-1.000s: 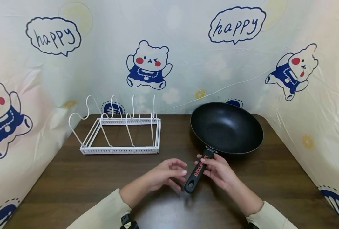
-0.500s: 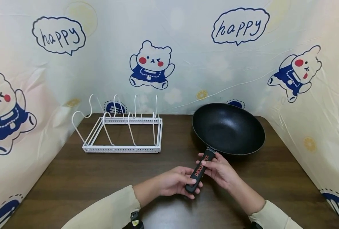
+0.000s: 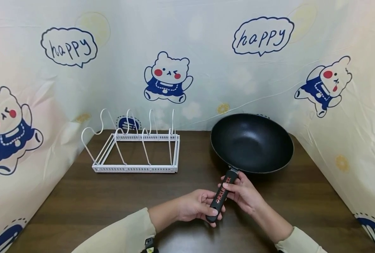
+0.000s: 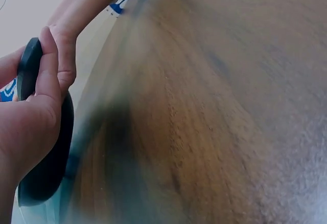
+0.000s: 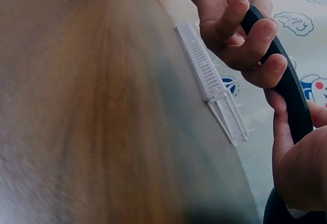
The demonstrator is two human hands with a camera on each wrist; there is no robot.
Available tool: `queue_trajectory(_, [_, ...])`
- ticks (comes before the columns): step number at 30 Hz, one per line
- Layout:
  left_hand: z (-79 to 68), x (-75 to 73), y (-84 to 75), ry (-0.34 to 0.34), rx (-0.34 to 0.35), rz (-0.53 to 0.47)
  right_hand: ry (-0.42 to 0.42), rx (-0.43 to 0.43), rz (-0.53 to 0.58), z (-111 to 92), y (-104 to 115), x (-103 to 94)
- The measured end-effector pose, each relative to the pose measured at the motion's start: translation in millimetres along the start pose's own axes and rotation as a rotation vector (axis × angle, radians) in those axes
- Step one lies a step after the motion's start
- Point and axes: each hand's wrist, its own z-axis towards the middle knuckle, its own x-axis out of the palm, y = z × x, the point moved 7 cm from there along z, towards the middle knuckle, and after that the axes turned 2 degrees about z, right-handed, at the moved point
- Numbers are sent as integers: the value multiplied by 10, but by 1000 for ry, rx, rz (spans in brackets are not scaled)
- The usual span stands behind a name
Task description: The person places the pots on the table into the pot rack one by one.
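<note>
A black wok [image 3: 252, 144] is at the right of the table in the head view, its handle [image 3: 221, 195] slanting toward me. My left hand [image 3: 195, 206] grips the handle's near end, thumb on top and fingers beneath. Nearer the pan, my right hand [image 3: 245, 191] pinches the same handle between thumb and fingers. In the right wrist view, the left hand's curled fingertips [image 5: 268, 28] show on the handle's underside [image 5: 286, 76]. The left wrist view shows the wok's dark side [image 4: 48, 168] partly behind the left hand [image 4: 30, 122].
A white rack [image 3: 135, 168] with upright wire loops stands at the left of the brown wooden table [image 3: 111, 218]. Behind and on both sides hangs a printed cloth [image 3: 206, 52] with bears and "happy" bubbles.
My left hand has moved right and taken hold of the handle's near end. The right hand has kept its hold. The handle's end sits slightly lower in the head view.
</note>
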Motion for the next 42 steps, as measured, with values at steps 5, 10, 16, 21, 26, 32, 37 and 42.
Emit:
queue_trajectory(5, [8, 28, -23, -20, 31, 22, 21, -47, -55, -13, 93, 21])
queue_trajectory(10, [-7, 66, -37, -28, 57, 25, 65, -77, -94, -24, 154, 55])
queue_trajectory(16, [-18, 98, -48, -16, 106, -9, 133, -108, -124, -17, 210, 106])
queue_trajectory(21, [-31, 190, -29, 148, 157, -184, 216, -114, -105, -21, 228, 184])
queue_trajectory(26, [-36, 238, -45, 274, 234, -312, 303, -151, -83, -19, 251, 295])
queue_trajectory(32, [-59, 279, -9, 332, 243, -327, 347, -181, -54, -57, 240, 344])
queue_trajectory(37, [-78, 311, 39, 371, 231, -322, 407, -189, -47, -91, 217, 391])
queue_trajectory(42, [-72, 343, 53, 430, 237, -328, 504, -197, 9, -114, 232, 514])
